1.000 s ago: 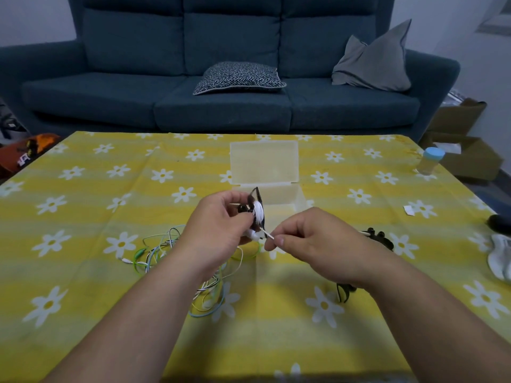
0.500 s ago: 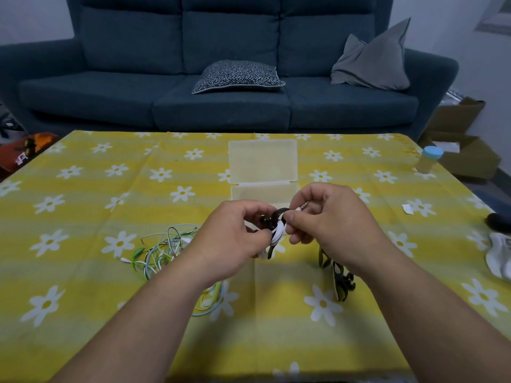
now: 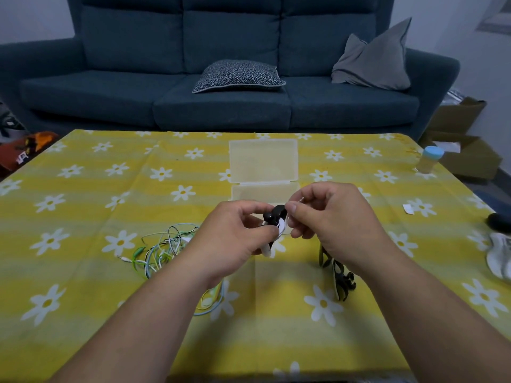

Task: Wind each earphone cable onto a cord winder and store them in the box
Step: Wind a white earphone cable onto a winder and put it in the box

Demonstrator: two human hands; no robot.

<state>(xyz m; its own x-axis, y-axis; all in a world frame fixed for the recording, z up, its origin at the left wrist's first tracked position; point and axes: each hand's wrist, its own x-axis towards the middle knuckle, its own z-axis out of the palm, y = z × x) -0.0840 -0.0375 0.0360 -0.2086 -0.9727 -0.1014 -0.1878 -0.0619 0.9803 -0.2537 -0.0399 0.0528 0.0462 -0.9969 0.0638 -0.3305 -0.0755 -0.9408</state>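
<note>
Black cord winder pinched in curled left hand; right hand pinches its white cable.

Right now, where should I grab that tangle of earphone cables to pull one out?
Probably pinch the plug end poking out at the left edge of the cable tangle, coming from above on its left side. It lies clear of the loops, so fingers would not snag others.

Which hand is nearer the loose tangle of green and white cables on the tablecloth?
Left. Both hands grip the cord winder, but the left hand sits just right of the tangle; the right hand lies farther right, beyond the winder.
</note>
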